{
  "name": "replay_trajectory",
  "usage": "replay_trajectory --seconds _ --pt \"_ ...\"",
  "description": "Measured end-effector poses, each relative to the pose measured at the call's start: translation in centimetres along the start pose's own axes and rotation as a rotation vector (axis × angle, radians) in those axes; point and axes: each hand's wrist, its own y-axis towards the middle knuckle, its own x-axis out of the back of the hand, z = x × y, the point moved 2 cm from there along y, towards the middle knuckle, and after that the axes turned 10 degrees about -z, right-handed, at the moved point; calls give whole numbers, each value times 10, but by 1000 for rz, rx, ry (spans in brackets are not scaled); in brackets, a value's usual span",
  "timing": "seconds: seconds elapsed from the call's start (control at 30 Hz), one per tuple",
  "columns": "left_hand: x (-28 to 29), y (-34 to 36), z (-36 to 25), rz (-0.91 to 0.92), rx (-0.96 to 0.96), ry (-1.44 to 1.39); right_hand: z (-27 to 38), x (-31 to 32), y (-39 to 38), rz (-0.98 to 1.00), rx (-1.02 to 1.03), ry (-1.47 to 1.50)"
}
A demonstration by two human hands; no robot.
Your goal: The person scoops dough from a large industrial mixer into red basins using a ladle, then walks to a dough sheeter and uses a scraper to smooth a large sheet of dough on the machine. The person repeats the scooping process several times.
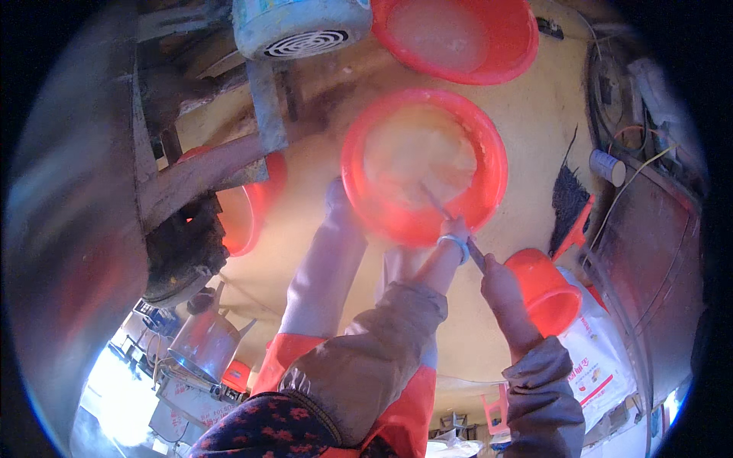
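A stick [437, 202] slants up from my hands into a large red basin [492, 198]. Its far end meets a pale, beige, thick-looking mass [416, 149], whose kind I cannot make out. My left hand [455, 229], with a light bracelet at the wrist, is closed round the stick near the basin's near rim. Lower down and to the right, my right hand [500, 284] grips the stick's near end.
Beyond the basin is another red basin [527, 46] holding cloudy liquid. A motor [305, 30] and metal frame stand at upper left, above an orange-red tub [252, 217]. At right are a red bucket [546, 294], a dark broom [569, 202] and a white sack [599, 359].
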Motion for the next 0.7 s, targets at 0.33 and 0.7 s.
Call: replay_trajectory --seconds 0.33,0.7 --pt "27 -37 11 -178 -83 179 -1 -19 -43 42 -23 307" --pt "49 -57 39 -297 -270 353 -10 -50 -84 417 -351 981"
